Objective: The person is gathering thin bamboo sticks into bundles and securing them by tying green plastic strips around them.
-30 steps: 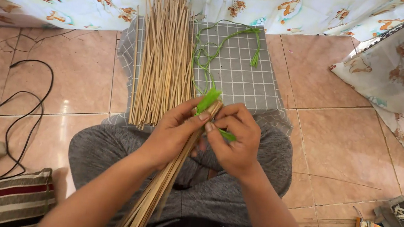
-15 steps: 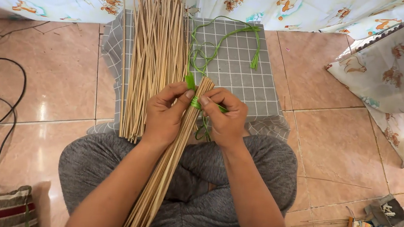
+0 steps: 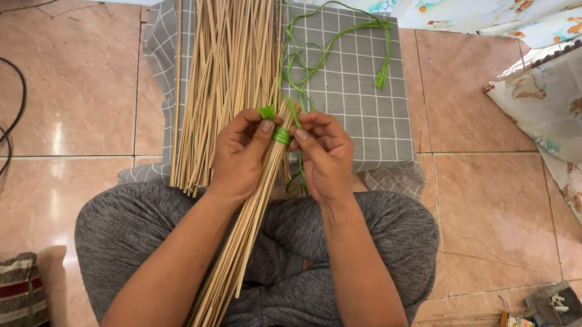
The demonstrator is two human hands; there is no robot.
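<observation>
Tiled floor (image 3: 500, 205); both hands' fingers (image 3: 264, 127) pinch green-tied stick bundle (image 3: 260, 189); yellow packet (image 3: 518, 326) lower right.

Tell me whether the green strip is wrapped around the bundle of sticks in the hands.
Yes, the green strip circles the held stick bundle near its top end.

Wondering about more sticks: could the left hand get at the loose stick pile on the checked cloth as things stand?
Probably yes: the loose stick pile lies just beyond the left hand with nothing between, but that hand grips the tied stick bundle.
</observation>
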